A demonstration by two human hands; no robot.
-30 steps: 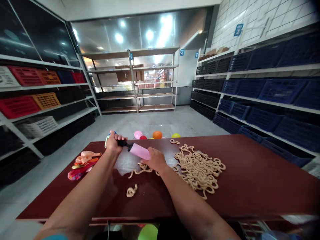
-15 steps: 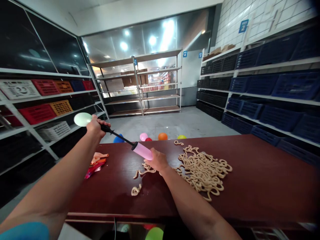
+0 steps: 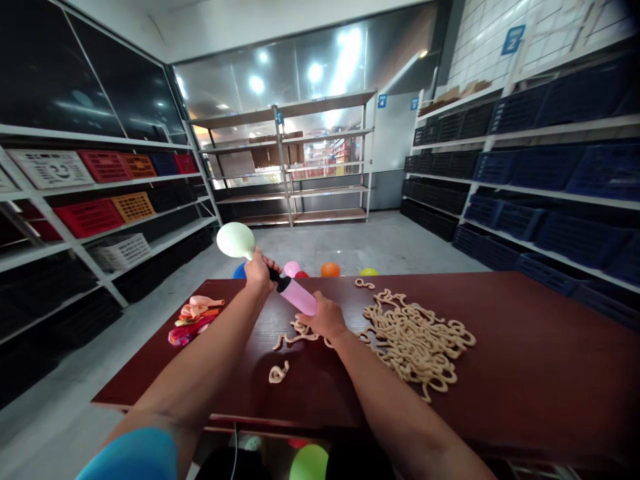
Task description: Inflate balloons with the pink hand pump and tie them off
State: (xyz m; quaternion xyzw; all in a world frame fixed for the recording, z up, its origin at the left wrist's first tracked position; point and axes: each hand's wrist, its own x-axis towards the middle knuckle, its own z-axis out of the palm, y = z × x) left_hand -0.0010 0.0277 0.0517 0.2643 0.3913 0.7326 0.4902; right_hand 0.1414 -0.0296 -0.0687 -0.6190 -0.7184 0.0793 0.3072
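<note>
My right hand is closed around the lower end of a pink balloon pump, held slanting above the table. At its other end, my left hand grips the pump's black handle. A pale green balloon, partly inflated, sticks out beyond my left hand, its neck running into the fingers; whether it sits on a nozzle is hidden. The black rod is pushed in, with the handle close to the barrel. Under my right hand lie a few beige twisted strands, and a curled one lies nearer.
On the dark red table lies a heap of beige strands. Deflated balloons lie at its left. Inflated balloons, one orange, show past the far edge; a green balloon is below the near edge. Shelves with crates line the sides.
My left hand has moved right and down toward my right hand, pushing the rod into the barrel. The pale green balloon moved along and looks larger. The view has turned slightly left.
</note>
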